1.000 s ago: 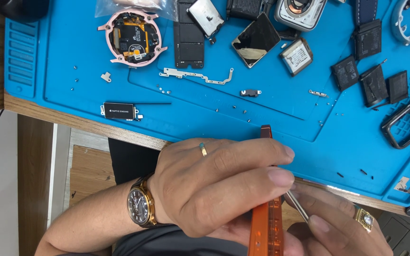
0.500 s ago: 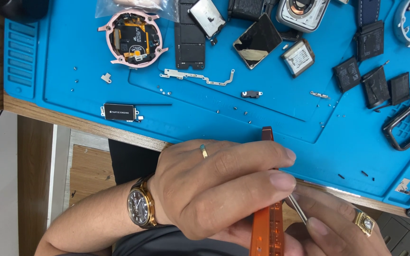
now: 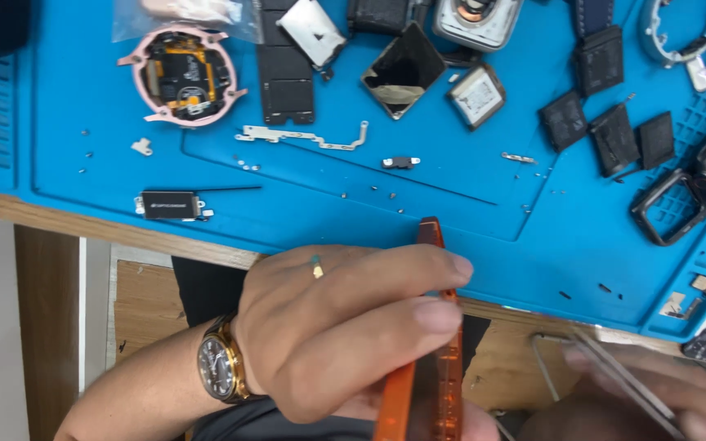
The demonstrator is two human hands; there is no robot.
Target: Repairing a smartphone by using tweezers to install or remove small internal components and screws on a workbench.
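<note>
My left hand (image 3: 328, 327), with a gold wristwatch and a ring, is shut on a thin orange-edged device (image 3: 431, 384), held edge-up in front of the table's edge. Its top tip reaches over the blue work mat (image 3: 467, 212). Low at the right, my blurred right hand (image 3: 663, 408) grips metal tweezers (image 3: 623, 377), a short way to the right of the orange device and not touching it.
The mat holds an opened pink round watch case (image 3: 181, 77), a long metal bracket (image 3: 304, 137), a small black module (image 3: 169, 204), a dark square screen (image 3: 402, 69), black square parts (image 3: 614, 135), a black square frame (image 3: 668, 208) and several tiny screws.
My right hand with the tweezers has pulled away to the right from the orange device. The left hand keeps its grip, almost unmoved.
</note>
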